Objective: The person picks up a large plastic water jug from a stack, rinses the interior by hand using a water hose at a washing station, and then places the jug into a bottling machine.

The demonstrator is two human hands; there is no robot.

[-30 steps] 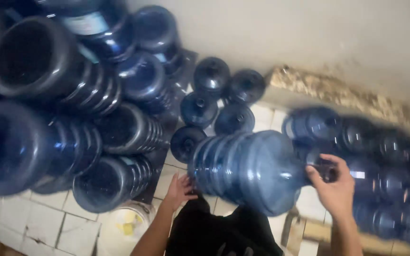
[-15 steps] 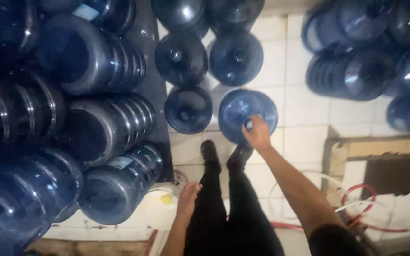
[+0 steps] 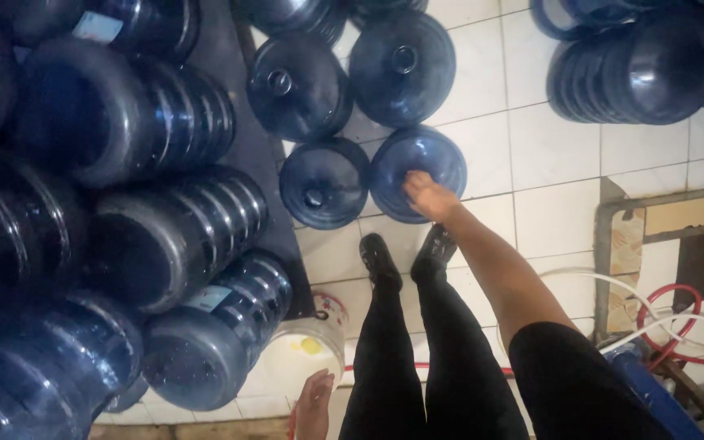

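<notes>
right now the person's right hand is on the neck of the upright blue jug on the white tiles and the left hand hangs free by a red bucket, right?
Not quite. The head view shows the right hand on the upright blue jug on the white tiles, and the left hand hanging free, but the bucket beside it is white, not red.

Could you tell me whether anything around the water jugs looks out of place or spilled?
Nothing looks spilled or broken. The right hand rests on an upright blue jug on the tiled floor; other jugs lie stacked sideways at left.
</notes>
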